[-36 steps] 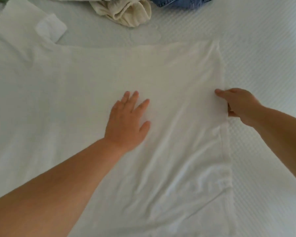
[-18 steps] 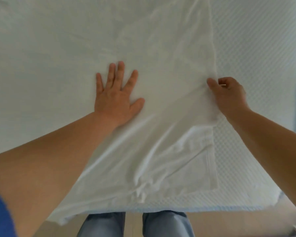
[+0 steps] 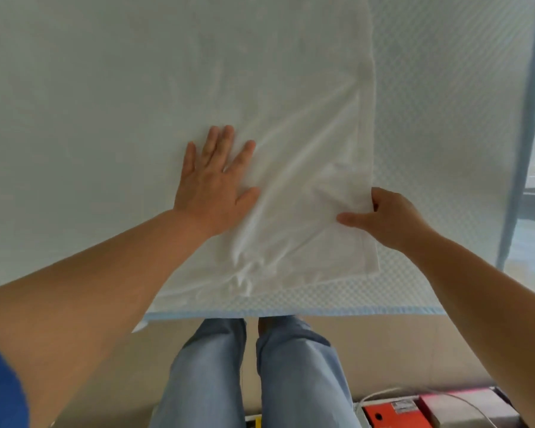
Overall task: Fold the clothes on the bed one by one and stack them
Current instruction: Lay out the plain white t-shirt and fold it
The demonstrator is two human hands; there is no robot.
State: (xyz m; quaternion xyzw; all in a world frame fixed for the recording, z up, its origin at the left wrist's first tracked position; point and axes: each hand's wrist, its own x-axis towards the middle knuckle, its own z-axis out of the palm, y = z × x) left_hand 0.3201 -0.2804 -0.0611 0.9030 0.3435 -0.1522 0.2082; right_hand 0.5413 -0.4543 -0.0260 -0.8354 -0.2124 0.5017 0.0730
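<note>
A white garment (image 3: 173, 88) lies spread flat over the bed (image 3: 445, 118), reaching down to the bed's near edge. My left hand (image 3: 212, 183) presses flat on it with fingers spread, just left of a band of diagonal wrinkles. My right hand (image 3: 386, 219) pinches the garment's right edge near its lower corner, thumb on top, lifting the cloth slightly. The garment's bottom hem rests a little above the bed's blue-trimmed edge.
The bed's blue piping (image 3: 322, 312) runs across below the garment, and its right side (image 3: 525, 118) drops off to a floor. My legs in blue jeans (image 3: 254, 372) stand against the bed. An orange box (image 3: 393, 415) and a white cable lie on the floor.
The view has tilted down, so the clothes pile at the bed's far side is out of frame. My right hand slid down the garment's right edge towards its lower corner. The left hand stays pressed flat.
</note>
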